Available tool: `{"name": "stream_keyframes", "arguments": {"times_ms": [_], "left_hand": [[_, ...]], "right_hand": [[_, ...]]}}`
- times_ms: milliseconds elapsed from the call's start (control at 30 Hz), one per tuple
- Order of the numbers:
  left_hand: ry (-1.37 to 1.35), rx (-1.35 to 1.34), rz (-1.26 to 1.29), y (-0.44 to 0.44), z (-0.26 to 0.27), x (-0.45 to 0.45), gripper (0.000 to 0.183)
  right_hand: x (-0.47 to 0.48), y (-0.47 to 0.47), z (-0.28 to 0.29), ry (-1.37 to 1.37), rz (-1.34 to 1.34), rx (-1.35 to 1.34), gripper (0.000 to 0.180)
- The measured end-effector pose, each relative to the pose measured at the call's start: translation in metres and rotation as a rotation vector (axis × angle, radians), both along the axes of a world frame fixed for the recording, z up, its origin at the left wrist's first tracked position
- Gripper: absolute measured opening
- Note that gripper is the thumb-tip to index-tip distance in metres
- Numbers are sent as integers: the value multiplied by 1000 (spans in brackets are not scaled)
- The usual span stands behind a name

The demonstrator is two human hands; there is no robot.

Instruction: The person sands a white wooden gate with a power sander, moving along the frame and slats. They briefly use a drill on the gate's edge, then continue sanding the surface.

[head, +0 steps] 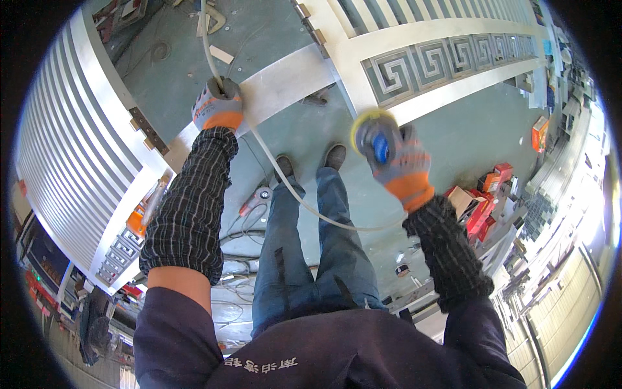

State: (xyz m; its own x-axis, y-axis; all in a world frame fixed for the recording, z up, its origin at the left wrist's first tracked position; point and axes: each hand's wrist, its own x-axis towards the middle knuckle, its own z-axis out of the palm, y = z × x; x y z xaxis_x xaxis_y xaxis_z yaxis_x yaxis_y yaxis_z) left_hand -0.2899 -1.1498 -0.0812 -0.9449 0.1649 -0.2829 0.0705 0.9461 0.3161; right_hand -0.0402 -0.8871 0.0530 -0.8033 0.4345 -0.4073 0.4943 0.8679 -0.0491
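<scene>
My left hand [218, 106], in a grey and orange work glove, grips a pale air hose [279, 167]. It sits at the edge of a flat silver metal bar [286, 87]. From there the hose sags across my legs towards my right forearm. My right hand [407, 169], gloved alike, holds a handheld disc sander [376, 141] with a yellow-rimmed round pad. The sander overlaps the lower corner of a slatted metal gate panel [357, 87] with a Greek-key band [427, 63]. Whether the pad touches the metal cannot be told.
Another slatted panel [92, 141] stands at left, with a hinge [148, 131] on its edge. An angle grinder [255, 199] and cables lie on the floor by my feet. Red boxes [478, 214] and stacked metal profiles [559, 175] are at right.
</scene>
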Motion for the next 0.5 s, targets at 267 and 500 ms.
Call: {"name": "stream_keyframes", "arguments": {"times_ms": [267, 500], "left_hand": [[-20, -12, -19, 0, 0, 2, 40], [-39, -63, 7, -4, 1, 2, 44]], "right_hand": [[-67, 8, -9, -75, 85, 60, 68], [30, 23, -13, -185, 19, -25, 63]]}}
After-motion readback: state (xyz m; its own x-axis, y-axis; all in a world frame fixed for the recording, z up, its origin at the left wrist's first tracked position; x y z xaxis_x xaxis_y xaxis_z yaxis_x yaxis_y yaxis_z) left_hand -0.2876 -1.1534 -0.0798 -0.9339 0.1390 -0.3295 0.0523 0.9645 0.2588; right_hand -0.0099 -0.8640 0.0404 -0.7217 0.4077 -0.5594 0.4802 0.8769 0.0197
